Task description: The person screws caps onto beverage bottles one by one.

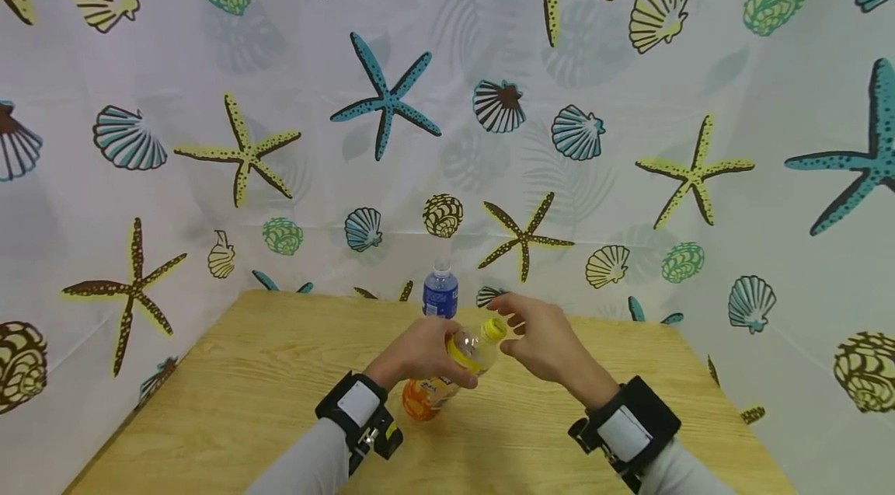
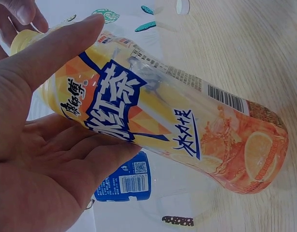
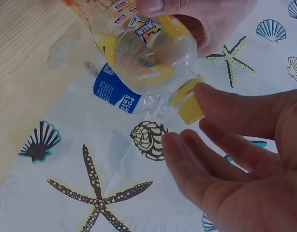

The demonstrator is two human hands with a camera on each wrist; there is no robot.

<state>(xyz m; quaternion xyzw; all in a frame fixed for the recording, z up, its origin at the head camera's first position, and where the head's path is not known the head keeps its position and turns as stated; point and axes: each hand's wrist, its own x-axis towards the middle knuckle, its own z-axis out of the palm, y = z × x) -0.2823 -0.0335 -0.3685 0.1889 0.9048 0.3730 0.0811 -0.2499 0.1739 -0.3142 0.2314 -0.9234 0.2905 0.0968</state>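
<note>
My left hand (image 1: 423, 351) grips a clear plastic iced tea bottle (image 2: 153, 116) with a yellow and orange label around its upper body. The bottle leans, its neck pointing up and right toward my right hand (image 1: 541, 339). On the neck sits a yellow cap (image 3: 189, 111). My right hand's fingers are loosely bent around the cap's side, the thumb closest to it; whether it touches cannot be told. Behind stands a clear bottle with a blue label (image 1: 440, 297), upright on the table and partly hidden by my left hand and the iced tea bottle.
A light wood-grain table (image 1: 301, 347) lies under both hands. Patterned cloth (image 1: 391, 184) with starfish and shells rises behind and at the sides. In the left wrist view, a small white object (image 2: 183, 7) shows at the top edge.
</note>
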